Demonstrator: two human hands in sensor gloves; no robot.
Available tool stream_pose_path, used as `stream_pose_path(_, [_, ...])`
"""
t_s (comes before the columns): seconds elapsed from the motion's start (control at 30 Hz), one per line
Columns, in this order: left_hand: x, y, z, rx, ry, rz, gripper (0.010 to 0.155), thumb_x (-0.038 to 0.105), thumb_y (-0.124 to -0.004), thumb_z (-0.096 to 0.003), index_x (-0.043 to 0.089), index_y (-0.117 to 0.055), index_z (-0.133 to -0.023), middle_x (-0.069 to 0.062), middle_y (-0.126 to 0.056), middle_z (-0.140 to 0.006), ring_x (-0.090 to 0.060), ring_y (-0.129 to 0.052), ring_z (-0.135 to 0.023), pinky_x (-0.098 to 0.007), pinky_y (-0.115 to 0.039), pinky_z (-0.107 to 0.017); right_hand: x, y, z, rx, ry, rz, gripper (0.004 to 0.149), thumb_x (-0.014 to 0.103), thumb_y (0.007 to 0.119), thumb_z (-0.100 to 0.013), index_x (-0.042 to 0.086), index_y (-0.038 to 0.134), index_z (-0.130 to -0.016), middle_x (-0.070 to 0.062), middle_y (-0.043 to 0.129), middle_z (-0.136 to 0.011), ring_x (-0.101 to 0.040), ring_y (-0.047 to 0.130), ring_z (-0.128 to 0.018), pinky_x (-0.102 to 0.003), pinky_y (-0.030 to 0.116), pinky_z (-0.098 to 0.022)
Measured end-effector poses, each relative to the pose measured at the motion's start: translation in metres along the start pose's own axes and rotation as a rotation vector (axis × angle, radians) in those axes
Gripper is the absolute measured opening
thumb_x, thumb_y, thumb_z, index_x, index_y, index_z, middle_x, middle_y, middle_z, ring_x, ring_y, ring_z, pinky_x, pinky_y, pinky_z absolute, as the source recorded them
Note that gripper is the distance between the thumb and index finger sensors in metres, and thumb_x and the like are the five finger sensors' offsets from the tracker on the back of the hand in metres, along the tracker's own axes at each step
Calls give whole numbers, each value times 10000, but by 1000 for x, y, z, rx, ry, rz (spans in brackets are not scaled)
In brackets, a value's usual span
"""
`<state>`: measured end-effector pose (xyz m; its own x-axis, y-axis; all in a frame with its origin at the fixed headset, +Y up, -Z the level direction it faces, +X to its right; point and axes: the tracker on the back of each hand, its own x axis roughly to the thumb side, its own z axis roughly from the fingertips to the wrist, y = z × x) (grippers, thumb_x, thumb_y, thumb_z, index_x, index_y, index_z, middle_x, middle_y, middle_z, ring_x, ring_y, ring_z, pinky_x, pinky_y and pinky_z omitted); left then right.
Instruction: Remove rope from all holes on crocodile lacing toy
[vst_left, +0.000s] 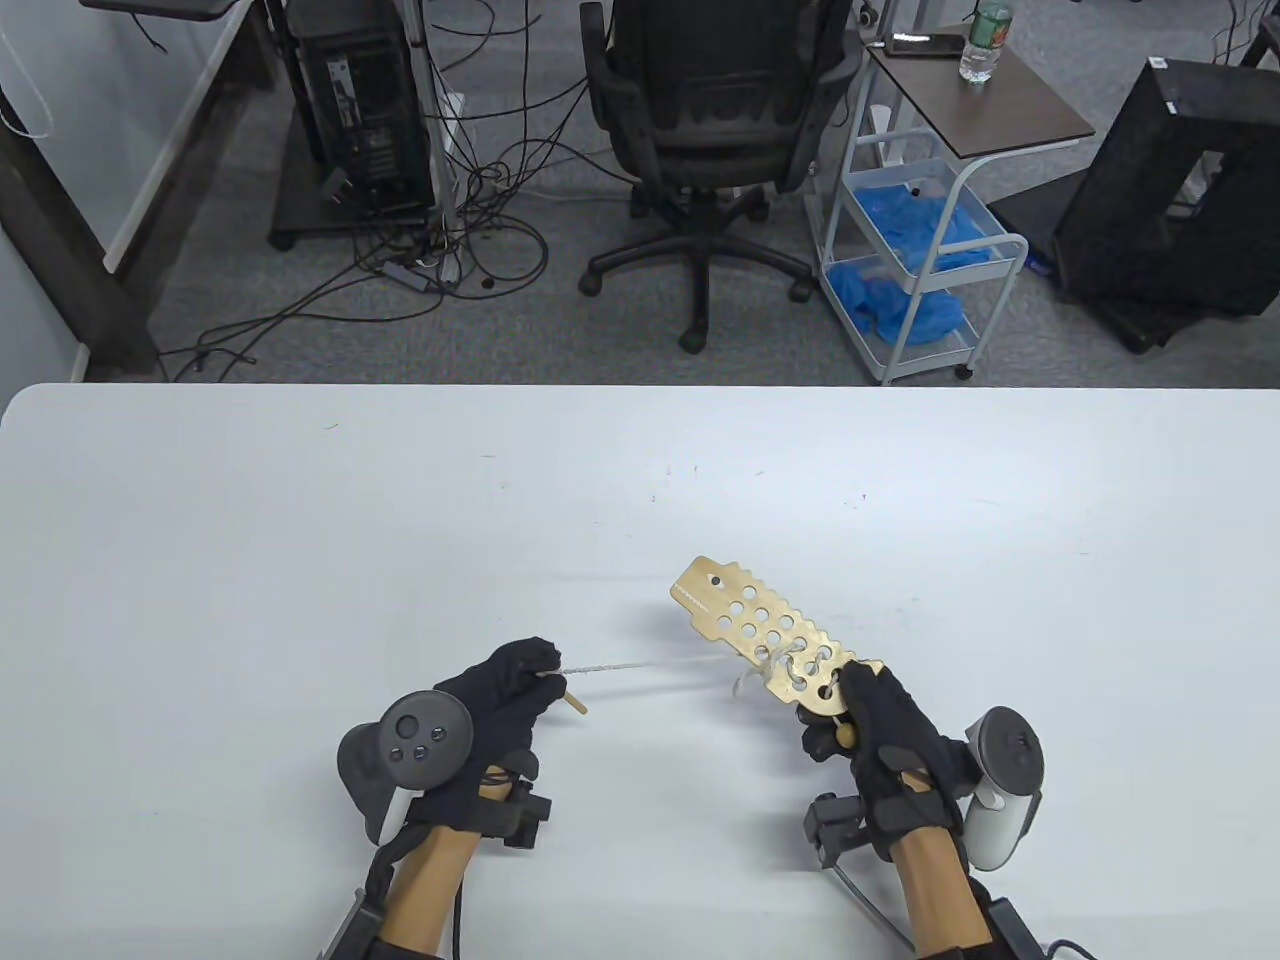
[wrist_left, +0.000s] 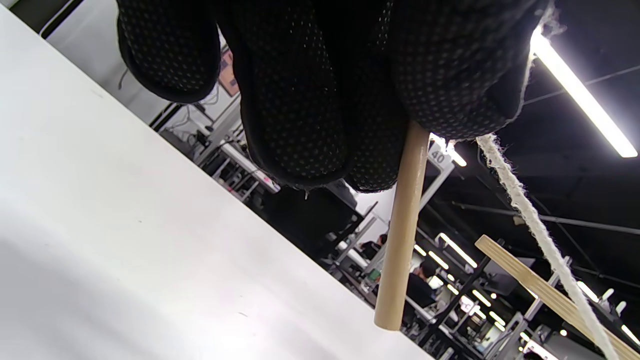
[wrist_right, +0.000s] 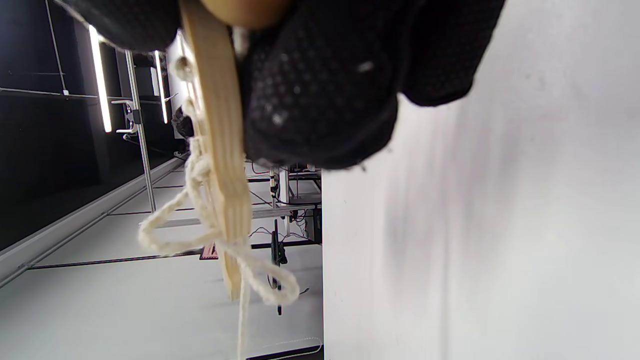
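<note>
So the flat tan wooden crocodile board dotted with round holes (vst_left: 762, 625) is held up off the white table (vst_left: 300, 520), snout end pointing away, gripped at its near end by the right hand (vst_left: 880, 745) in its black glove, fingers curled tight around the edge. Most holes look empty already; the white cotton rope (vst_left: 650, 667) is only laced through the last few holes right by that hand, with a couple of loose loops hanging off there.

From those loops the rope runs taut across to the left hand (vst_left: 490, 710), which pinches the rope's end along with the little wooden needle stick (vst_left: 573, 699) between curled fingertips.

If I were doing it, I'd pull straight along the line of the hole, not sideways, so the fuzzy rope doesn't snag on the edge. Then feed the stick back through the next hole and keep the board steady. Those loose loops look like they could knot if yanked.
</note>
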<state>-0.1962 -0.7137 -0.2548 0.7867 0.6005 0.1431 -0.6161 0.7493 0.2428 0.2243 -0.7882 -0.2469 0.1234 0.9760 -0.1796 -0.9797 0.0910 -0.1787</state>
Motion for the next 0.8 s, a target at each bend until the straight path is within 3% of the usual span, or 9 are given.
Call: stream_pose_path(0.8, [-1,8,-2,33,14,-38,428,450,-877,-408,403,-865,-833,86,-1076,-655,-99,-1061,-506,-491,-836,-571,1,-5,-3,-49,17,-17,470,458,725,-505,119,776,-825,-96,982,-614,-212,1022,-319,-521,801,-506])
